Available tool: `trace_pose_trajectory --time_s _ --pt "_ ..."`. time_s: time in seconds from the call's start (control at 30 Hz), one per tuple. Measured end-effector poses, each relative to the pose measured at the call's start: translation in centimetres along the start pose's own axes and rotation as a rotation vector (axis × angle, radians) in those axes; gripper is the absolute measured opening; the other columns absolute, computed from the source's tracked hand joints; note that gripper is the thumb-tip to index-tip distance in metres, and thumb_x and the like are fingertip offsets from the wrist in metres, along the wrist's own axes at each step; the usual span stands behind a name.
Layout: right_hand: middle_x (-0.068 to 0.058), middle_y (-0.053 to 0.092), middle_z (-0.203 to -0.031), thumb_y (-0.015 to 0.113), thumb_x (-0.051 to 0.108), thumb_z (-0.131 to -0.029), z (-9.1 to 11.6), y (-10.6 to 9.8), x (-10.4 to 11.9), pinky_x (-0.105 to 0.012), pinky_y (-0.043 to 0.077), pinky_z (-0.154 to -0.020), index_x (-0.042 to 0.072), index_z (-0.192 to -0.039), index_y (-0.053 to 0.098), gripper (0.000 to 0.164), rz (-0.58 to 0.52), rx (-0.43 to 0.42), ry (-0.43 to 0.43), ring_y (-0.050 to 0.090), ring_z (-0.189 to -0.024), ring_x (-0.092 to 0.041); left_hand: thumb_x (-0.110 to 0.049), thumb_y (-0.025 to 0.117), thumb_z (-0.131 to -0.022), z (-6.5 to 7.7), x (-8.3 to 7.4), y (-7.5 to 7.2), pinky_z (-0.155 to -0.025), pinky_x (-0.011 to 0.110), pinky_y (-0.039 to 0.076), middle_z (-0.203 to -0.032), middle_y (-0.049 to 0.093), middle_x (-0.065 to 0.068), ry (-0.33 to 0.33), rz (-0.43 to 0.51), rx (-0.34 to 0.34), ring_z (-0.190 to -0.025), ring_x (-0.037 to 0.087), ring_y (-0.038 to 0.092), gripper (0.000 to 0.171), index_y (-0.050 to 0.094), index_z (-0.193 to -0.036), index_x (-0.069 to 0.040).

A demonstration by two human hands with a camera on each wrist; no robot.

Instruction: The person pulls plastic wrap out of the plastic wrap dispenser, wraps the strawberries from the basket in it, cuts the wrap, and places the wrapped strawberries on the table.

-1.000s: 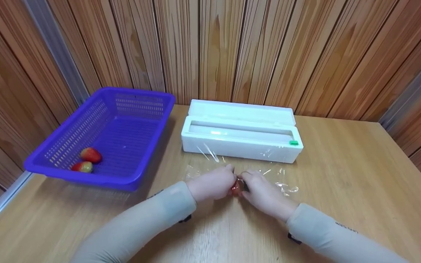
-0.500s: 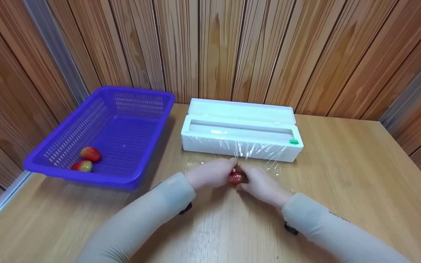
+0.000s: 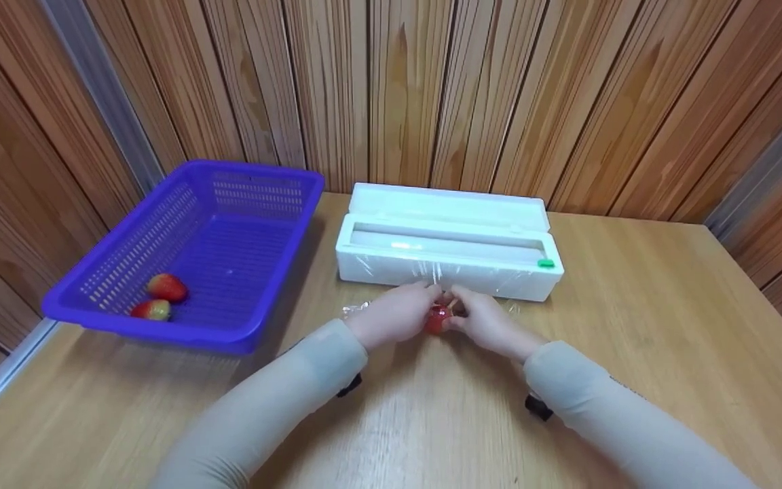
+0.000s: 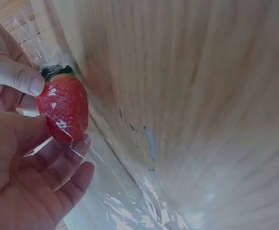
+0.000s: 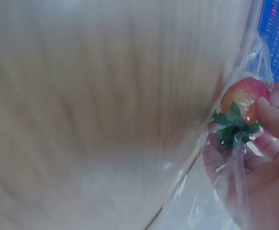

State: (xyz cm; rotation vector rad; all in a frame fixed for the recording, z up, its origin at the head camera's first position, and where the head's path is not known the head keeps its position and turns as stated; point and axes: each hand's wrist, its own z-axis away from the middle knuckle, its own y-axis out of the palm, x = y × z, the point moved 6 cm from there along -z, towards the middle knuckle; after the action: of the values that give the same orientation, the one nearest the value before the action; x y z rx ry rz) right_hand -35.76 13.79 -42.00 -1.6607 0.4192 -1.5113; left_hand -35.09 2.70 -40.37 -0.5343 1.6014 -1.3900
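Observation:
A red strawberry (image 3: 438,319) with green leaves (image 5: 234,126) is held between both hands, with clear cling film (image 4: 115,201) lying over its skin. My left hand (image 3: 399,314) grips one side, its thumb against the red flesh and its fingers behind, as the left wrist view shows. On the leafy end, my right hand (image 3: 489,322) pinches the fruit and film, thumb in front. Film stretches from the fruit toward a white box (image 3: 449,273) just beyond the hands. The box stands with its lid up and a roll of film (image 3: 445,246) inside.
A purple basket (image 3: 281,272) stands at the left with two strawberries, one red (image 3: 168,288) and one paler at its end (image 3: 152,310). A green slider (image 3: 546,263) sits at the box's right front edge. Wooden panels (image 3: 425,88) rise behind the table (image 3: 649,292).
Both hands have moved away from the body toward the white box, taking the strawberry with them. The film spread between fruit and box has become shorter.

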Motion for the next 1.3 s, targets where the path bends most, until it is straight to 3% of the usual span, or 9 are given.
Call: trace_pose_trajectory --time_s 0.3,0.47,0.7,0.9,1.03,1.17,1.3 --pt "0.000 0.062 -0.094 0.051 0.010 -0.087 -0.8 -0.7 -0.5 -0.031 0.044 -0.078 0.016 -0.102 0.062 0.020 0.040 -0.032 0.010 0.053 -0.085 -0.015 -0.020 0.047 -0.089 -0.4 -1.6 -0.2 -0.084 0.028 0.045 -0.097 0.051 -0.001 0.109 -0.257 -0.161 -0.090 0.014 0.048 0.016 0.055 -0.102 -0.015" --pt "0.001 0.062 -0.092 0.051 0.010 -0.086 -0.8 -0.9 -0.8 -0.030 0.045 -0.077 0.017 -0.101 0.062 0.020 0.026 -0.041 0.050 0.054 -0.084 -0.013 -0.024 0.041 -0.092 -0.8 -2.3 0.4 -0.075 0.027 0.048 -0.095 0.051 0.000 0.126 -0.325 -0.139 -0.086 0.014 0.048 0.023 0.055 -0.106 -0.013" --pt "-0.001 0.063 -0.093 0.055 0.005 -0.081 -0.2 -1.7 -1.4 -0.034 0.047 -0.082 0.014 -0.095 0.062 0.018 0.088 -0.059 0.037 0.056 -0.088 -0.015 -0.016 0.038 -0.093 -1.5 -2.6 0.9 -0.072 0.029 0.049 -0.097 0.052 0.003 0.112 -0.442 -0.122 -0.085 0.017 0.052 0.025 0.053 -0.112 -0.010" --pt "-0.005 0.063 -0.087 0.056 0.007 -0.081 1.0 -3.8 -3.0 -0.031 0.049 -0.070 0.009 -0.091 0.063 0.012 0.130 -0.037 0.068 0.056 -0.078 -0.016 -0.013 0.040 -0.091 -1.6 -2.9 1.1 -0.066 0.028 0.049 -0.093 0.053 0.004 0.132 -0.516 -0.128 -0.080 0.017 0.053 0.024 0.055 -0.110 -0.010" --pt "-0.010 0.063 -0.086 0.054 0.007 -0.082 1.9 -6.9 -3.1 -0.029 0.047 -0.069 0.003 -0.092 0.062 0.013 0.110 -0.170 -0.037 0.055 -0.076 -0.017 -0.012 0.039 -0.092 -1.6 -2.8 1.0 -0.067 0.028 0.049 -0.095 0.050 0.005 0.139 -0.476 -0.146 -0.083 0.017 0.051 0.023 0.057 -0.105 -0.008" --pt "-0.013 0.058 -0.101 0.057 0.011 -0.083 2.2 -10.3 -3.5 -0.040 0.045 -0.083 0.003 -0.104 0.058 0.023 0.099 -0.341 -0.129 0.052 -0.093 -0.025 -0.017 0.034 -0.094 -1.8 -2.4 0.7 -0.071 0.029 0.049 -0.098 0.047 0.004 0.084 -0.306 -0.151 -0.085 0.017 0.049 0.025 0.055 -0.101 -0.006" --pt "-0.012 0.050 -0.120 0.059 0.018 -0.082 1.5 -11.5 -5.1 -0.051 0.032 -0.098 0.007 -0.117 0.052 0.037 0.132 -0.316 -0.118 0.041 -0.115 -0.032 -0.022 0.032 -0.095 -2.0 -2.0 0.6 -0.073 0.029 0.049 -0.099 0.047 0.004 0.015 -0.177 -0.137 -0.085 0.017 0.051 0.025 0.051 -0.102 -0.007"
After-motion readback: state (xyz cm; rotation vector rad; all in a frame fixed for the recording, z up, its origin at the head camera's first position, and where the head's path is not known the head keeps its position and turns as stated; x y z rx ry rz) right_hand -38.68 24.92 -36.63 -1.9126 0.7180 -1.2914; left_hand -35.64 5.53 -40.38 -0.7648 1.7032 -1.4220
